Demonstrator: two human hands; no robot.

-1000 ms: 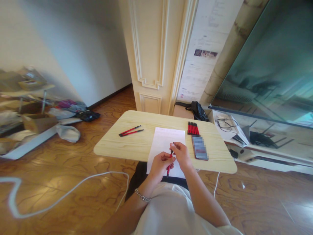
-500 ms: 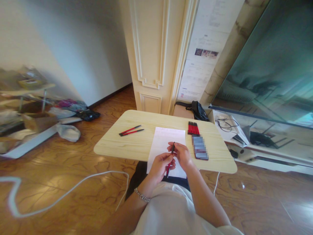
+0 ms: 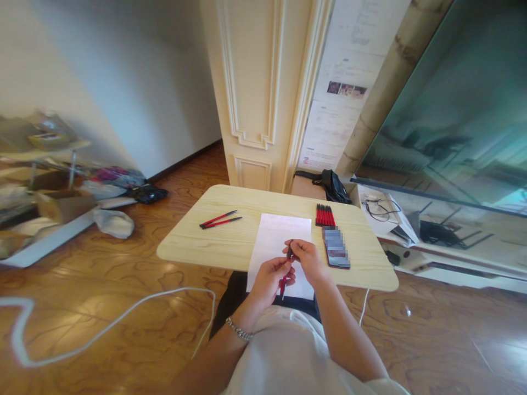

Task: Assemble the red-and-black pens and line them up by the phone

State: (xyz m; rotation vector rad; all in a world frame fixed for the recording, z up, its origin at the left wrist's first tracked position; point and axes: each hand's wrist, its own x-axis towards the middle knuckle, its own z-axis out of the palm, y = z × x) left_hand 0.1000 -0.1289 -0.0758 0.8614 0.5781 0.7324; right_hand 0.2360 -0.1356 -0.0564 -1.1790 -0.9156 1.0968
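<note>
Between my two hands is a red and black pen, held over a white sheet of paper. My left hand is closed around its red barrel, and the lower tip pokes out beneath the fingers. Fingers of my right hand pinch the black upper end. Two more red and black pens lie on the left of the table. A row of several such pens lies side by side at the right, just above a phone with a blurred screen.
The light wooden table has rounded corners. A white cable runs over the floor at left. Bags and boxes are piled farther left. At right, a black bag and a low white cabinet stand behind the table.
My right fingers have curled a little more closely over the black end of the pen. The left hand keeps its hold, and the things on the table stay put.
</note>
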